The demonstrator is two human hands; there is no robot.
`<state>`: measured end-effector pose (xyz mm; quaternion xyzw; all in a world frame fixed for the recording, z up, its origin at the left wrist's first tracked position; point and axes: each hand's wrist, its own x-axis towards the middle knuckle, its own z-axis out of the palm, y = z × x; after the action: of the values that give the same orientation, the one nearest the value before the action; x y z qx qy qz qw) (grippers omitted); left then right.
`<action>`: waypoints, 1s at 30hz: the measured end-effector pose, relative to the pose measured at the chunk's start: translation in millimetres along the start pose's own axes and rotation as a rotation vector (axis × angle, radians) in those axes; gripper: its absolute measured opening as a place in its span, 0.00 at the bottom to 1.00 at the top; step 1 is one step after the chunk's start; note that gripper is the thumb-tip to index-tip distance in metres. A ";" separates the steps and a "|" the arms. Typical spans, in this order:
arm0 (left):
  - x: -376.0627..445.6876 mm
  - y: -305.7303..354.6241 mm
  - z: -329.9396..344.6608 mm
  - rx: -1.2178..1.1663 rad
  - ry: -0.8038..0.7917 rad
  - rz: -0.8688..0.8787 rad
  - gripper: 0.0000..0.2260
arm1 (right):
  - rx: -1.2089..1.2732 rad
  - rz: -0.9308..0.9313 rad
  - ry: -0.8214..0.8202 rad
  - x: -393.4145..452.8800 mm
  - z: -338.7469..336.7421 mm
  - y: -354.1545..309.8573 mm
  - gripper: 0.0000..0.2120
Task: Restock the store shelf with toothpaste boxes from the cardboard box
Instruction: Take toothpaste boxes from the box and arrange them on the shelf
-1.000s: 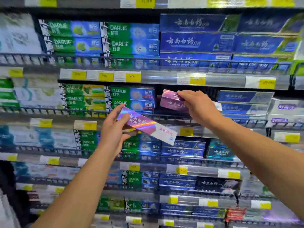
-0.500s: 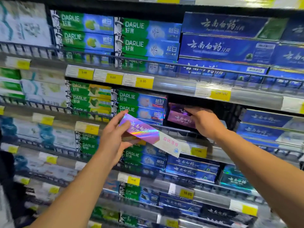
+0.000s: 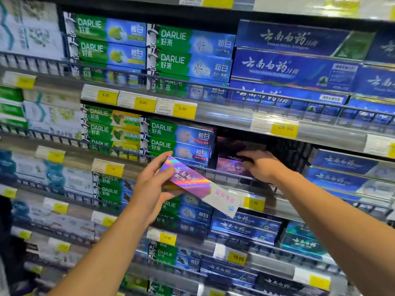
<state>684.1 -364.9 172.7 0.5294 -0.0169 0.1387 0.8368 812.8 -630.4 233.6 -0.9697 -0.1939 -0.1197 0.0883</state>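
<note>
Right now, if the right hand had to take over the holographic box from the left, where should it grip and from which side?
Probably the free white end of the holographic box, from the right. The left hand covers the pink end, fingers over the top edge, so only the lower-right half is clear. Pinch across the narrow faces; the box is long and slim, tilted down to the right.

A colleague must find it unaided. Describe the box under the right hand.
Find the shelf rail with the yellow 29.90 price tag. In the dark gap beneath it, right of the green DARLIE boxes, the right hand presses on a purple box. Everything nearby is green or blue.
</note>
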 end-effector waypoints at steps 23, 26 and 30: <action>-9.9 -9.9 48.9 0.048 -0.086 0.080 0.13 | 0.164 -0.132 0.284 -81.1 -45.4 -2.2 0.17; -10.1 -7.4 42.2 0.050 -0.064 0.080 0.12 | 0.078 -0.097 0.251 -68.2 -35.0 -4.1 0.16; -11.2 -3.7 34.3 0.045 -0.047 0.075 0.12 | 0.029 -0.055 0.237 -51.8 -23.6 -6.5 0.18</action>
<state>678.3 -399.4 182.5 0.5503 -0.0535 0.1579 0.8181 759.1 -648.1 243.2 -0.9417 -0.2102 -0.2330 0.1212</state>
